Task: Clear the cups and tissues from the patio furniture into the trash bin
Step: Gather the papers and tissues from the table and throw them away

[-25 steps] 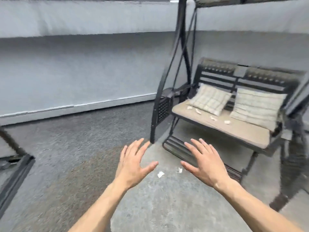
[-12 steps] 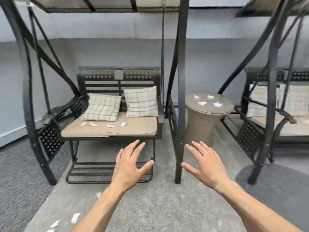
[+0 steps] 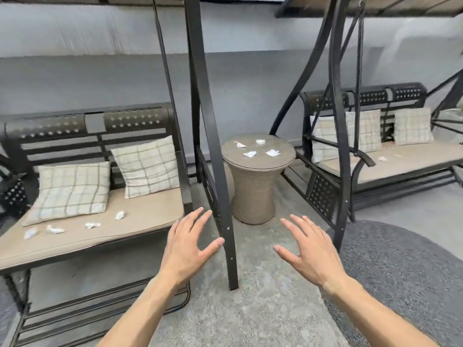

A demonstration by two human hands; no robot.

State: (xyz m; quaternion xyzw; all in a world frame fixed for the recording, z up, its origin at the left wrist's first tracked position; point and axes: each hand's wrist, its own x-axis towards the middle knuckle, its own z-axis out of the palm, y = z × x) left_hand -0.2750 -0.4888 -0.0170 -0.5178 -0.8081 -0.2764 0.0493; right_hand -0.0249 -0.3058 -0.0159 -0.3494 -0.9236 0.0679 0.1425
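Note:
Several crumpled white tissues lie on the tan seat cushion of the left swing bench. More tissues sit on top of the round wicker side table between the benches. A small tissue lies on the right swing bench. My left hand and my right hand are held out in front of me, fingers spread, holding nothing. No cups or trash bin are in view.
A dark metal frame post stands straight ahead between my hands. Checked pillows lean on both benches. A grey round rug covers the floor at the right. A grey wall runs behind everything.
The view has swung right and moved closer to the benches and side table. Both hands stay spread and empty.

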